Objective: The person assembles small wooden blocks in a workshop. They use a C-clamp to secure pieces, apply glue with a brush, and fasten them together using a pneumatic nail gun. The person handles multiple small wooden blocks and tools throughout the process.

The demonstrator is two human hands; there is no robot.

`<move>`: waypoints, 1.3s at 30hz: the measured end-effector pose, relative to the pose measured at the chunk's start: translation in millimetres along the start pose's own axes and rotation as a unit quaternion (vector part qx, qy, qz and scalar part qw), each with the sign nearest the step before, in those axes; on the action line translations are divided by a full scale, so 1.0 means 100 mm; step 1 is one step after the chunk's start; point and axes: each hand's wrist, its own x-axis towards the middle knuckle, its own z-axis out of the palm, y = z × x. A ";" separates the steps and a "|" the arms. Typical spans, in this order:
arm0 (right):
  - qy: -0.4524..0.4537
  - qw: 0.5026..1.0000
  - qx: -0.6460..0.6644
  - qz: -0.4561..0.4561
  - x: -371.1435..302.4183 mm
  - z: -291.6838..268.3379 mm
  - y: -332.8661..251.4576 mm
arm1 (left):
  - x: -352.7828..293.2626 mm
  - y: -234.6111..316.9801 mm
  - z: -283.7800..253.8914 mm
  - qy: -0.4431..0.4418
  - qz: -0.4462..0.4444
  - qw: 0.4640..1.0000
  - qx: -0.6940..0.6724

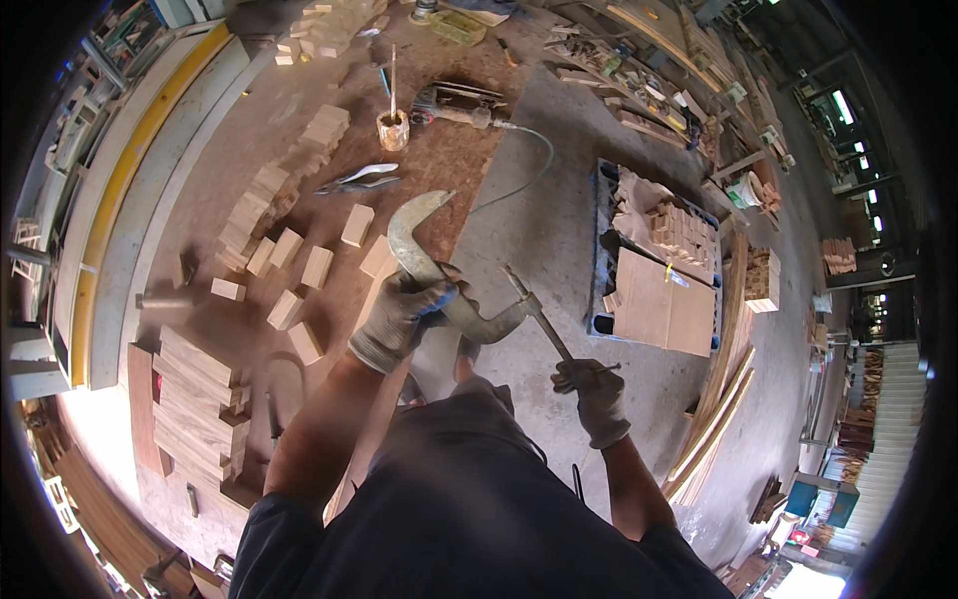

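A large metal C-clamp (407, 238) is held up in front of me, off the ground, with nothing between its jaws. My left hand (394, 319), in a grey work glove, is closed around the curved frame. My right hand (597, 401), also gloved, is closed on the handle end of the clamp's screw (547, 327), by the thin cross bar. Beyond the clamp lie a pair of pliers or similar hand tool (359, 180) and several loose wooden blocks (317, 268) on a brown board (434, 170).
At the left stand stacked wooden pieces (195, 399) and a row of blocks (261, 200). A messy pot (393, 132) holds a stick-handled tool. Near it lies a power tool (454, 112) with a hose (549, 150). Cardboard (664, 304) covers a blue pallet (603, 210) at the right; long boards (711, 429) lie beyond.
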 end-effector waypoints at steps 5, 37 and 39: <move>-0.176 0.866 0.361 0.298 0.07 -0.19 0.00 | 0.01 -0.04 -0.09 -0.025 0.010 1.000 -0.001; 0.005 0.991 0.136 -0.016 0.02 -0.08 0.13 | -0.02 -0.06 -0.01 0.006 0.047 0.998 -0.030; -0.006 0.996 -0.062 -0.065 0.01 -0.01 -0.05 | 0.00 -0.10 -0.07 0.014 0.049 0.999 -0.007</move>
